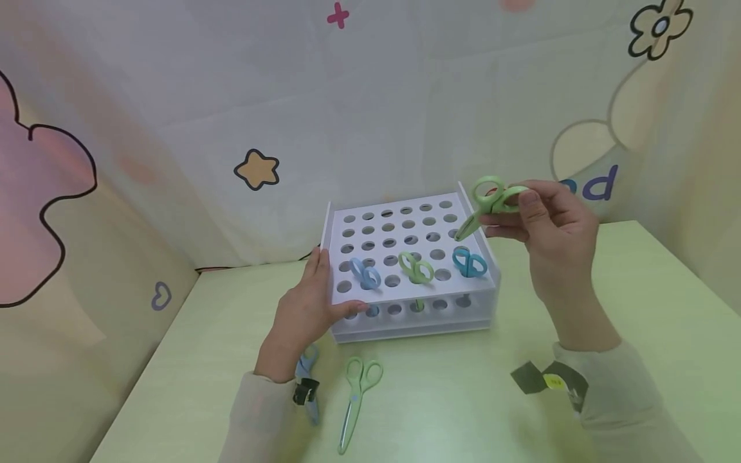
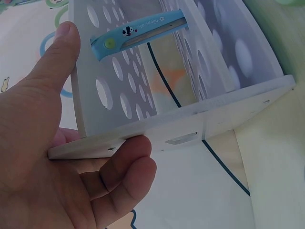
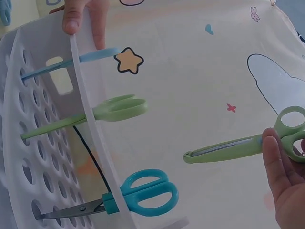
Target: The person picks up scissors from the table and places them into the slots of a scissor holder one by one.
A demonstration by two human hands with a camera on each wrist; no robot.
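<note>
My left hand (image 1: 303, 308) grips the left side of a white rack (image 1: 417, 326) with rows of round holes. Its thumb lies over the front edge, and fingers curl round the side panel in the left wrist view. My right hand (image 1: 561, 241) holds green scissors (image 3: 228, 148) by the handles above the rack's right side, blades pointing down-left and apart from the holes. Across the front of the rack stand light blue scissors (image 3: 97, 56), green scissors (image 3: 114, 109) and teal scissors (image 3: 113, 202), handles up, blades through holes.
Another pair of green scissors (image 1: 357, 392) lies on the pale green table (image 1: 191, 360) before the rack. Beside it, blue scissors (image 1: 305, 365) are partly hidden by my left wrist. A patterned cloth (image 1: 405, 96) hangs behind the rack.
</note>
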